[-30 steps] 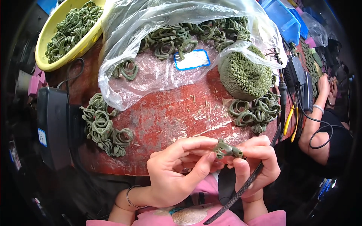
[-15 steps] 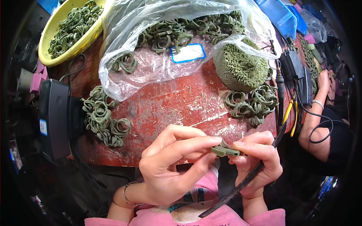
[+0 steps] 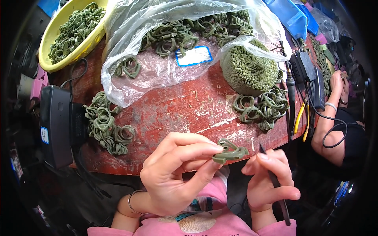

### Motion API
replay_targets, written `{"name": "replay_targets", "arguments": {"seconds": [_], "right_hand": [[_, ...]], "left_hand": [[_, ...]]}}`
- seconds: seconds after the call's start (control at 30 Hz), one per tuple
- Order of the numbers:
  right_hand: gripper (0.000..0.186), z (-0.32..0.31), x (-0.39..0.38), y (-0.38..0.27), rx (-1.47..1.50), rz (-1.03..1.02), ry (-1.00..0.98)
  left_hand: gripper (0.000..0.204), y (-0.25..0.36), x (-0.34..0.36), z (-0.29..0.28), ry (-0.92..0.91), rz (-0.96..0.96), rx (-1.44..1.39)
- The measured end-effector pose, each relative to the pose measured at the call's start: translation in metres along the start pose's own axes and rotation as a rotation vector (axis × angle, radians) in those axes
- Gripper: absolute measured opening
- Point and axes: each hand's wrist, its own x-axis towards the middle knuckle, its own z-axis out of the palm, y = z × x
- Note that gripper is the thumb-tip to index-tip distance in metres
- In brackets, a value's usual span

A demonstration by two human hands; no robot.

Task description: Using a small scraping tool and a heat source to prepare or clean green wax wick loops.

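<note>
My left hand [image 3: 173, 171], a bracelet at its wrist, pinches a green ring [image 3: 232, 152] between thumb and fingertips, with the ring's flat-topped part toward me. The ring looks waxy and is held above the table's near edge. To its right, my right hand [image 3: 271, 181] is apart from the ring. A slim dark file [image 3: 275, 181] lies between its thumb and fingers, its pointed tip up near the ring and its other end down past the wrist. One pile of similar green rings [image 3: 104, 122] lies to the left, and another ring pile [image 3: 264, 108] to the right.
A yellow basket [image 3: 46, 47] of green rings stands far left. A clear plastic bag [image 3: 118, 84] holds more rings, a label and a rough green block [image 3: 248, 70]. A black device [image 3: 57, 126] flanks the left side. Yellow-handled pliers [image 3: 300, 118] and cables lie right, near another person's arm [image 3: 330, 122].
My right hand has drawn away from the ring, down and to the right. The file has swung from a slant across the hand to nearly upright. The left hand keeps hold of the ring.
</note>
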Motion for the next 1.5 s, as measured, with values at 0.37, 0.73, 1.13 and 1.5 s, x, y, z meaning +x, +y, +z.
{"name": "replay_targets", "arguments": {"seconds": [0.37, 0.73, 1.13, 1.5], "right_hand": [[0.039, -0.007, -0.003, -0.003, 0.024, 0.106, -0.353], [0.03, -0.009, -0.004, -0.009, -0.152, 0.108, -0.234], [0.031, -0.005, -0.005, -0.011, -0.097, 0.191, -0.114], [0.031, -0.003, 0.003, -0.005, 0.075, 0.204, -0.145]], "left_hand": [[0.021, -0.005, 0.001, 0.002, 0.052, -0.06, -0.081], [0.017, 0.0, 0.004, 0.002, -0.048, -0.019, 0.073], [0.022, -0.004, 0.005, 0.003, 0.045, -0.056, 0.006], [0.016, -0.003, 0.011, -0.002, -0.11, -0.181, -0.137]]}}
